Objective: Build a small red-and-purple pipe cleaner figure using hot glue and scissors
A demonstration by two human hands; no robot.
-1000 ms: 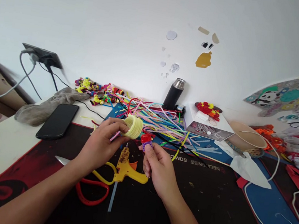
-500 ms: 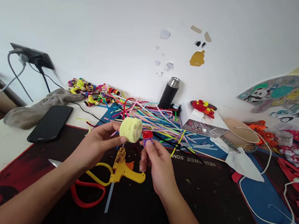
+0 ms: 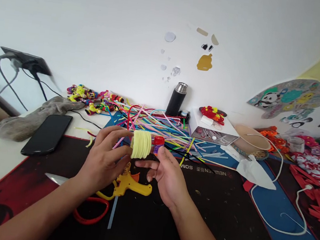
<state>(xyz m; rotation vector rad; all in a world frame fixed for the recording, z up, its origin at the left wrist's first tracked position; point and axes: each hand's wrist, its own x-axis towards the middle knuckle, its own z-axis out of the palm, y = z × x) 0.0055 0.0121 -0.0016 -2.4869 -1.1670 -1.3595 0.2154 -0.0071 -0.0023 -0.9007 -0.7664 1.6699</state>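
Observation:
A yellow fuzzy coil [image 3: 142, 144], wound in rows like pipe cleaner round a short cylinder, is held above the mat in front of me. The fingers of my left hand [image 3: 104, 158] close on its left end. My right hand [image 3: 169, 172] has its thumb against a small red and purple piece [image 3: 159, 140] at the coil's right side. Its other fingers curve beneath the coil; whether they touch it I cannot tell. A yellow glue gun [image 3: 130, 185] lies below my hands. Beside it, partly covered by my left forearm, are scissors [image 3: 91, 220] with red and yellow handles.
Many coloured pipe cleaners [image 3: 159, 124] are heaped behind my hands. A black flask [image 3: 177, 98] and a white box [image 3: 215, 130] stand against the wall. A phone [image 3: 47, 135] lies left; a white cable [image 3: 277, 230] and a crumpled tissue [image 3: 254, 172] lie right.
The yellow coil has turned, so its clear round end no longer faces right. My left hand has rolled over, with its back now more toward me. The view has shifted slightly right.

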